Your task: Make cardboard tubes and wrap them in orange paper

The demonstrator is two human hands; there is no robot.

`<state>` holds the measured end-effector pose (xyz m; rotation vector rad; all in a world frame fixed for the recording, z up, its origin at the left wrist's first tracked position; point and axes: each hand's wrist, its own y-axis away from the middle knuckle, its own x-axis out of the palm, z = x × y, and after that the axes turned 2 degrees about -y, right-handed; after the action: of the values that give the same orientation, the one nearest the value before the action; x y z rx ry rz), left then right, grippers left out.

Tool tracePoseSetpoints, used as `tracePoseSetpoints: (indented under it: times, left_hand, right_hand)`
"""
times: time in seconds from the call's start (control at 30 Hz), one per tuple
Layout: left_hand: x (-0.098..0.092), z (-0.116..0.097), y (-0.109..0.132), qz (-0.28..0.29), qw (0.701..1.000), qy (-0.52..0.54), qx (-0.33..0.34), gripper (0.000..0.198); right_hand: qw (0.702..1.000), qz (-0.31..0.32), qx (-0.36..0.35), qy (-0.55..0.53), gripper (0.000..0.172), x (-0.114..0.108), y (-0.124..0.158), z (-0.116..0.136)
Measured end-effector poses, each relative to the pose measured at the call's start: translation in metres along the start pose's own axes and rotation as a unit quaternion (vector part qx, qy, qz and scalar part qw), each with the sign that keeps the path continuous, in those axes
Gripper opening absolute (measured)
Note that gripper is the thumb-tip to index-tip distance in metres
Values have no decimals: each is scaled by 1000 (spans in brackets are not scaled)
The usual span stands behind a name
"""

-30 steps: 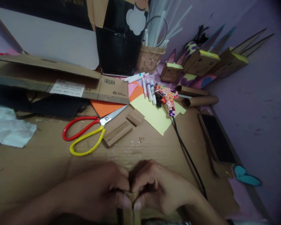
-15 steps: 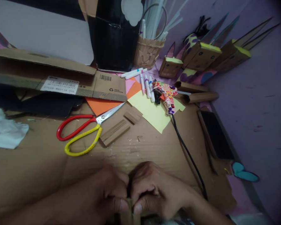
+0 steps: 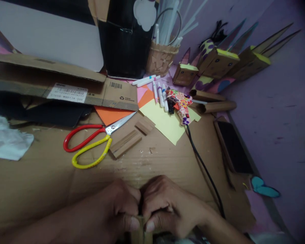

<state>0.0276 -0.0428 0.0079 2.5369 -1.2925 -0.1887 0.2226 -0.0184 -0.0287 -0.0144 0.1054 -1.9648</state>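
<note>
At the bottom middle, my left hand (image 3: 123, 203) and my right hand (image 3: 164, 206) press together, knuckle to knuckle. Both are closed on a narrow piece of cardboard (image 3: 141, 230), thumbs on its near face; its lower end runs out of view, and the fingers hide its upper part. Beyond the hands lie scissors (image 3: 113, 128) with one red and one yellow handle, blades partly apart. Beside them are two small cardboard strips (image 3: 125, 144). A flower-patterned glue gun (image 3: 181, 103) rests on a pale yellow sheet (image 3: 162, 127).
A cardboard box (image 3: 99, 91) and white crumpled tissue (image 3: 10, 139) lie at left. Several markers (image 3: 160, 95) sit near a woven pen holder (image 3: 161, 59). The glue gun's black cord (image 3: 205, 166) runs toward my right arm. A phone (image 3: 234, 145) lies by the wall, below cardboard animal figures (image 3: 216, 62).
The view has shifted very slightly, so the far objects sit a little further right on the left side. Both hands keep the same grip on the cardboard.
</note>
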Motion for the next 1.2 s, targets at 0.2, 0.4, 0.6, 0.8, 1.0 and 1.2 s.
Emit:
tracePoseSetpoints:
  times: [0.2,0.4,0.6,0.8,1.0,1.2]
  left_hand:
    - [1,0,0,-7,1000,-8,20,38]
    - [1,-3,0,-17,1000,-18,-1,33]
    - [0,-2,-2,-79,997,-20,17,32]
    - [-18,4,1,-177,978,-87,68,36]
    - [-21,6,1,-354,925,-122,62,40]
    - [-6,2,-6,-376,918,-116,56,35]
  right_hand:
    - [1000,2,-12,15,20,1,-1,-1]
    - [1000,-7,-2,-6,19,-1,-3,3]
    - [998,-49,34,-30,13,-3,-4,10]
    - [975,-207,81,-8,21,-1,-11,17]
    - [931,-337,47,-135,51,-5,-15,12]
    - [916,-386,83,-67,36,1,-18,8]
